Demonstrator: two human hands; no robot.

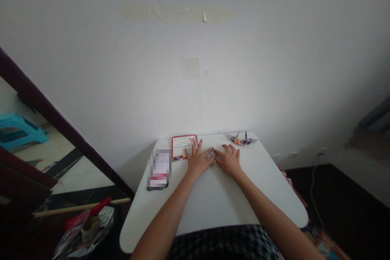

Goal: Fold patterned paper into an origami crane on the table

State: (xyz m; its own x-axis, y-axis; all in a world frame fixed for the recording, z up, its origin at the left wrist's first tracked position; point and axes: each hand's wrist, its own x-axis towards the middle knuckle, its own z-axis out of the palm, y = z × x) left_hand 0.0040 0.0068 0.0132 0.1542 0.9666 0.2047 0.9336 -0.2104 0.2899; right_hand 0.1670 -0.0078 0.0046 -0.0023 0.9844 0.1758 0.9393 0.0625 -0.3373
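Piece [214, 154], one, small, patterned, apparently paper: lies low over the middle of the table [210, 207], between the two hands, apparently centred so that both can reach it alike. Left hand [198, 163]: thumb and forefinger brought round to the piece, the other fingers fanned over the right edge of the card, probably to steady the hand and leave the tips free; contact with the card cannot be told. Right hand [229, 161]: fingertips meeting the piece from the opposite side, remaining fingers loosely bent and apart, seemingly out of the way of the fine work. Whether either hand pinches the piece or merely presses it is too small to tell. Card [179, 146], one, printed, red-bordered: flat at the far edge, left of centre. Phone [160, 168], one, screen blurred: flat just beside the card, to its left, likely within glance. Figure [242, 141], folded, patterned, sharp-pointed, possibly more than one: at the far right corner, well apart from the fingers, a spot where it seems unlikely to be knocked. Wall [258, 69], pale, tape-marked: behind the table.
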